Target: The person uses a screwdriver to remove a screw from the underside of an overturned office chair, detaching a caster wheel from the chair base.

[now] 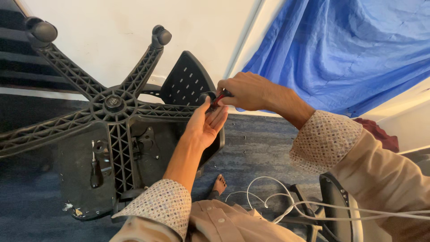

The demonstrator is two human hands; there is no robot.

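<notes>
Five ribbed black plastic legs of an upturned office-chair base (112,104) are seen at the left, castors up, with the black seat underside (85,179) below. Further right, the left hand (205,123) is held open, palm up, fingers just touching a black castor (205,97) at one leg's tip. A red-handled tool (218,99) is gripped tight in the right hand (244,92), pressed against that castor. Probably best if the castor is kept steadied from below while the tool is worked squarely. White cables (268,201) are left lying on the blue carpet (260,148).
</notes>
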